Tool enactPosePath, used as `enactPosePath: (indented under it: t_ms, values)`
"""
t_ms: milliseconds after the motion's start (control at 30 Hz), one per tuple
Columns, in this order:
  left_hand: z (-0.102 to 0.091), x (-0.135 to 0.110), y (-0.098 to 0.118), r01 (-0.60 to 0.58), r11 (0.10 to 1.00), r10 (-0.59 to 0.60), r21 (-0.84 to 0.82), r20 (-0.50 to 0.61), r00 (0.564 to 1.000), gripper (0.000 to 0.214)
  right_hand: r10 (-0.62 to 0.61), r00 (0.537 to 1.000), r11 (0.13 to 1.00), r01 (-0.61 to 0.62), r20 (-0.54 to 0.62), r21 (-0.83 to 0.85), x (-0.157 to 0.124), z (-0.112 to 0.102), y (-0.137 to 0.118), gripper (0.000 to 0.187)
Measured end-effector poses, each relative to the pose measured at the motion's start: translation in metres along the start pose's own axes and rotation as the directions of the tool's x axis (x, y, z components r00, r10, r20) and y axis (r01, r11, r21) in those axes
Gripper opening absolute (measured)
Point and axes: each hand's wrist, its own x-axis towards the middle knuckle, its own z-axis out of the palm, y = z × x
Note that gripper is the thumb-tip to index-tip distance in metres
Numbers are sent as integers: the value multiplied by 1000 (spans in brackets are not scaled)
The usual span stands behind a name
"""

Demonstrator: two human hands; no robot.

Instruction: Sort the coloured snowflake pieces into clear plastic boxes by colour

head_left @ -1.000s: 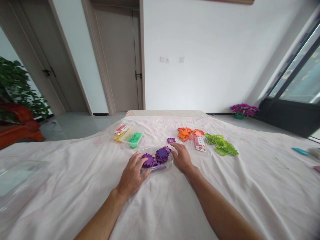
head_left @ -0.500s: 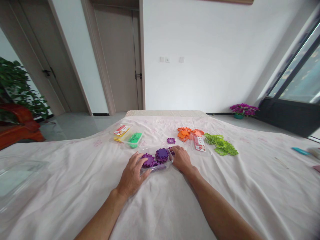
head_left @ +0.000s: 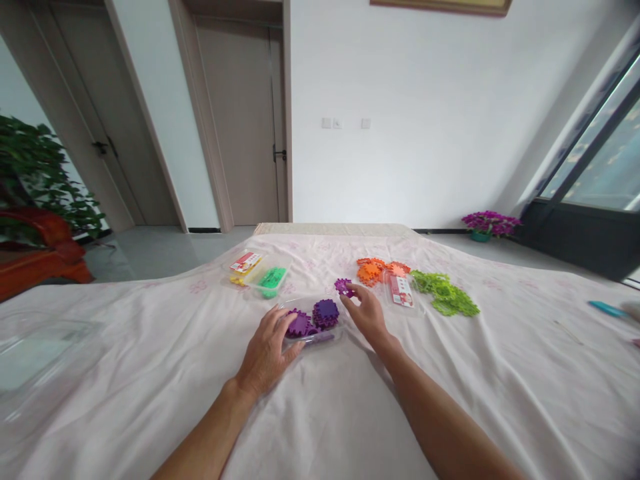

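Largest, the cloth-covered tabletop (head_left: 320,427). At its left edge, a big clear box (head_left: 60,383). Next, the left hand (head_left: 267,345), holding a tub (head_left: 341,328) by its left end, and the right hand (head_left: 369,313), narrowed to a pinch. In that tub, at the middle, purple pieces (head_left: 325,313). Beyond, to the left, green pieces (head_left: 273,278) in another clear tub (head_left: 283,265). To the right, lime pieces (head_left: 445,294), then orange pieces (head_left: 369,274), partly overlapped by a labelled container (head_left: 401,292). Smallest, a lone piece (head_left: 343,287), also purple, in the right hand's fingertips, just past the near tub; lifted or not, impossible to tell.
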Motion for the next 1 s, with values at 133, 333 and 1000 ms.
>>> enactPosePath:
  t_ms: [133,333,1000]
  values:
    - [1,-1,1,25,999,-25,-29,-12,1000,63,-113,991,982,102,66,158,-2,-3,-29,35]
    - [3,-2,1,44,997,-46,-59,-43,998,76,-344,901,937,312,264,154,-17,-4,-70,44]
    - [2,0,0,-11,1000,10,-14,-39,999,30,78,992,946,-40,104,-322,-8,6,24,42]
